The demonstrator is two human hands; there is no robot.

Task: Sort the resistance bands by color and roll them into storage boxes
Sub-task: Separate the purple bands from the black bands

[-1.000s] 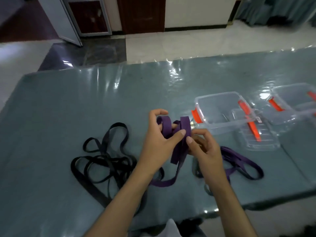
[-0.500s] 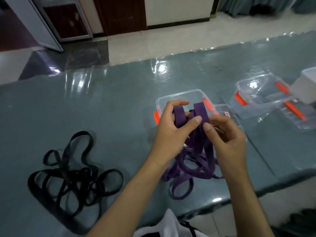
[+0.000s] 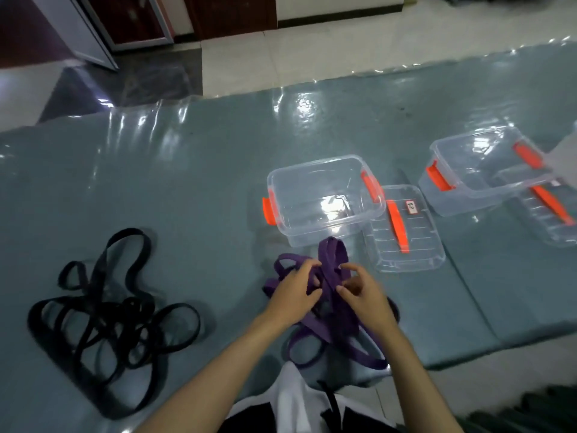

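Note:
A tangle of purple resistance bands point(image 3: 331, 326) lies near the table's front edge. My left hand point(image 3: 295, 295) and my right hand point(image 3: 363, 295) both grip its upper loops, which stand up between my fingers just in front of a clear storage box point(image 3: 324, 198) with orange latches. That box is open and holds nothing. A heap of black resistance bands point(image 3: 106, 320) lies loose on the table to the left, apart from both hands.
The box's clear lid point(image 3: 406, 229) with an orange handle lies flat to its right. A second clear box point(image 3: 480, 170) and its lid point(image 3: 549, 207) stand at the far right. The table has a shiny teal cover point(image 3: 187, 182); its front edge runs under my forearms.
My hands have lowered with the purple bands toward the table, in front of the near box. The view has shifted, so the boxes and the black heap sit differently in frame.

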